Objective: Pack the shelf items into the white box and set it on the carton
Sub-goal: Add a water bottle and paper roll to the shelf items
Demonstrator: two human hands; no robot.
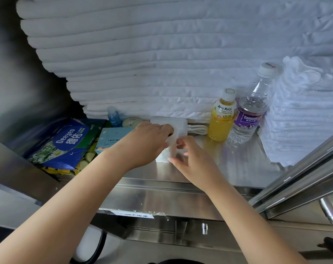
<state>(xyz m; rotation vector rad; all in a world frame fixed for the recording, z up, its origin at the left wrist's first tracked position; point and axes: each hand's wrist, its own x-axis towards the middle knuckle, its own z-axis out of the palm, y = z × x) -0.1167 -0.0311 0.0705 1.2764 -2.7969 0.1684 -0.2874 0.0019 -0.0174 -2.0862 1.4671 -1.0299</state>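
Note:
On the steel shelf [228, 168] lies a small white packet [166, 153]. My left hand [148, 141] grips its top, fingers curled over it. My right hand [188, 155] touches its right edge with loosely bent fingers. Behind them sits a white box [178, 124] with a coiled white cable [198, 129] beside it. To the right stand a yellow Mogu Mogu juice bottle [222, 117] and a clear water bottle [251, 109]. At left lie a blue Deeyeo wipes pack [64, 145], a light blue carton [112, 140], a small blue bottle [113, 115] and a pale oval soap [132, 121].
Stacked white towels [142, 63] fill the back of the shelf, and a second folded pile [303, 115] stands at the right. A metal sliding frame [305, 178] slants across the lower right. A labelled steel ledge [162, 204] runs below the shelf.

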